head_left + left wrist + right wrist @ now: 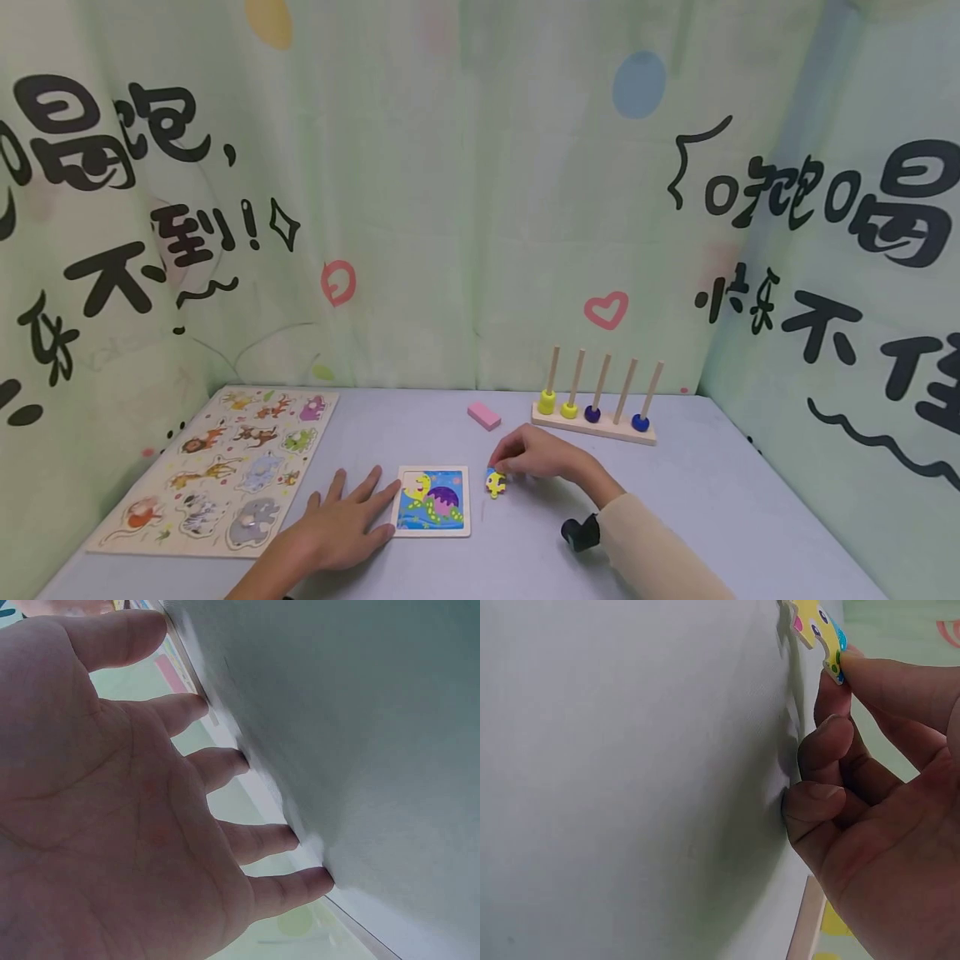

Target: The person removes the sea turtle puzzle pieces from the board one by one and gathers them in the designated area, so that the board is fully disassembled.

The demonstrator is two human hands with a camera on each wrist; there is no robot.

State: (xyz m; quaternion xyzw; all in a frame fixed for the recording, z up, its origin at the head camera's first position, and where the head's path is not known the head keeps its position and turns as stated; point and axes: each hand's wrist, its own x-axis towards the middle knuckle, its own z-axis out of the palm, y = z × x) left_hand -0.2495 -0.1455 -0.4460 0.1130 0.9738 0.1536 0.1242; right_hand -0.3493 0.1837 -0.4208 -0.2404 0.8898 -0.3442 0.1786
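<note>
Beige sleeve (660, 546) nearest the camera at the lower edge, leading up to the right hand (543, 454), with a small black object (580, 533) beside the cuff. Pinching between thumb and index fingertip a small yellow-and-blue puzzle piece (495, 483), just right of a square tray (467, 500); remaining fingers curled, near the table (720, 500). Contact between piece and table: cannot tell. Spread wide on the opposite side, palm down and gripping nothing, the left hand (337, 521), with thumb and index fingertip at the tray's left edge. Inside the tray, a turtle picture (444, 500) with purple shell against blue. Farther back, a pink block (483, 415) and a peg stand (592, 427) with yellow and dark blue rings low on its pegs. Flat at far left, a large animal board (187, 545). Hung behind, a pale green curtain (450, 208) with black lettering.
</note>
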